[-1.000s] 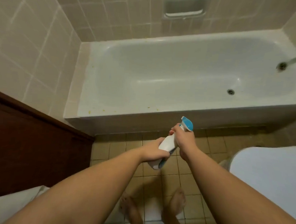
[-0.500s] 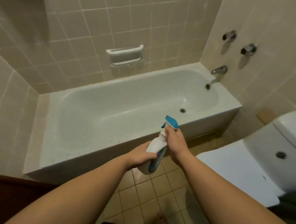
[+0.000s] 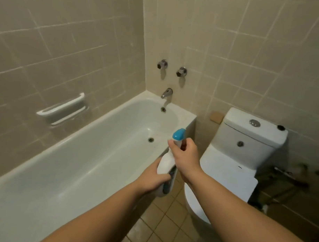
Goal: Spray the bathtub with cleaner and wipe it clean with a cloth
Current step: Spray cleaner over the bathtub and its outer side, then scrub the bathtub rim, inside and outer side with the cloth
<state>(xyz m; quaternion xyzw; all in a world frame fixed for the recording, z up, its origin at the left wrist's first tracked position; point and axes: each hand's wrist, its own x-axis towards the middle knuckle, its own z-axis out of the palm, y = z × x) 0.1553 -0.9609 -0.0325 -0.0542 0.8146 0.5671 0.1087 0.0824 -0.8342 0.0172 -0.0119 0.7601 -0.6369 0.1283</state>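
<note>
Both hands on the spray bottle [image 3: 167, 162], just above the bathtub [image 3: 92, 154] near rim: your left hand [image 3: 154, 178] grips the base, right hand [image 3: 185, 159] fingers curl round the neck. Spray step, likely unstarted; next aim nozzle into tub, squeeze. No cloth visible.

The bathtub [image 3: 92, 165] was plain glossy white. The spray bottle [image 3: 166, 163] was white with a bright blue nozzle cap and a grey-blue label. Wall tiles [image 3: 67, 50] were beige with pale grout lines in a grid. Floor tiles [image 3: 162, 227] were tan squares. The toilet [image 3: 244, 147] was white, its flush button [image 3: 254, 123] silver. The taps [image 3: 163, 64] and spout [image 3: 167, 93] were shiny chrome
</note>
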